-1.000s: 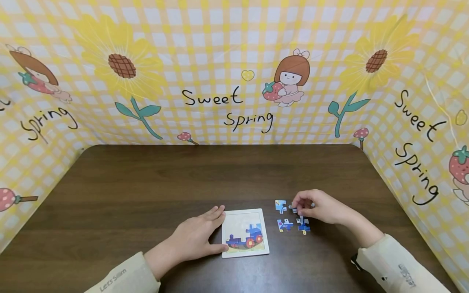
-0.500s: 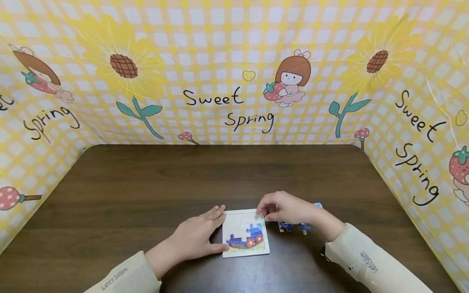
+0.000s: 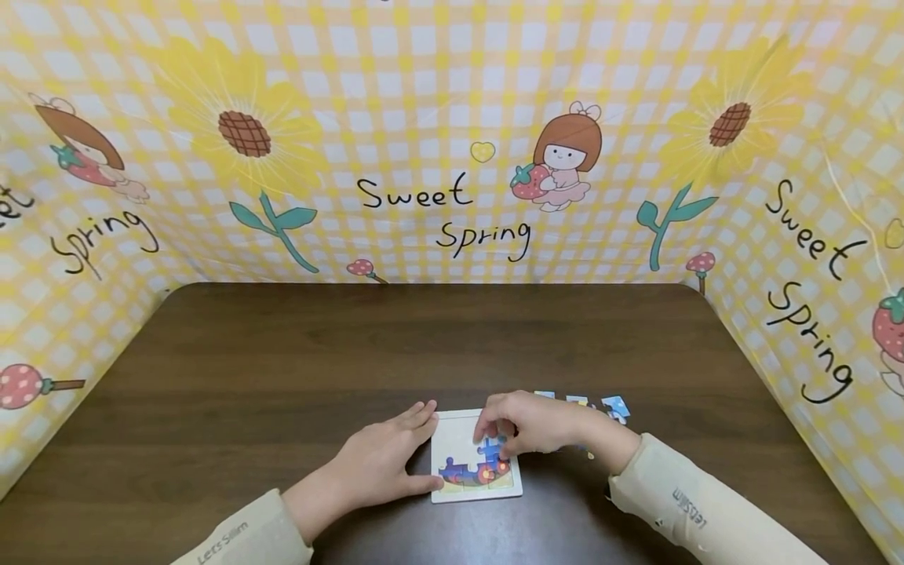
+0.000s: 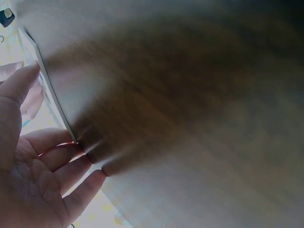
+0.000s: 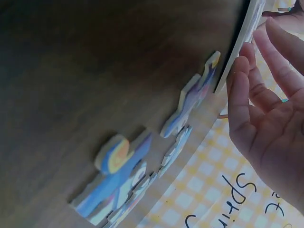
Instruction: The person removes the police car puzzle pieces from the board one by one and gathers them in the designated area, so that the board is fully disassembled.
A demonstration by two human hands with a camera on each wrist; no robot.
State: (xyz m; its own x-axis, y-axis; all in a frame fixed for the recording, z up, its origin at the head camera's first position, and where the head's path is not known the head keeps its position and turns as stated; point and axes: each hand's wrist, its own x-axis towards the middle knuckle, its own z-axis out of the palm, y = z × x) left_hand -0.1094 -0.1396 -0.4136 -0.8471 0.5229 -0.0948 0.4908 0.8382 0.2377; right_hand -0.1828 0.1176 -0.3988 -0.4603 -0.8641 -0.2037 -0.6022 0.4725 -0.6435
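Note:
A square white jigsaw puzzle tray (image 3: 462, 424) lies on the table, its lower part filled with a blue vehicle picture on red wheels. My left hand (image 3: 374, 459) rests at its left side, thumb and fingertips against the rim; the left wrist view shows the fingers (image 4: 76, 175) extended along the tray edge (image 4: 56, 102). Over the tray's right half, my right hand (image 3: 540, 424) pinches a puzzle piece, mostly hidden by the fingers. Loose puzzle pieces (image 3: 616, 407) lie to the right, partly behind that hand; the right wrist view shows them (image 5: 116, 173) flat on the table.
The brown wooden table (image 3: 297, 353) stretches away behind the tray. A yellow checked cloth (image 3: 410, 94) with printed flowers and lettering stands around its back and sides.
My right hand has moved left from the loose pieces to over the tray and come lower onto it. The left hand has stayed at the tray's left edge.

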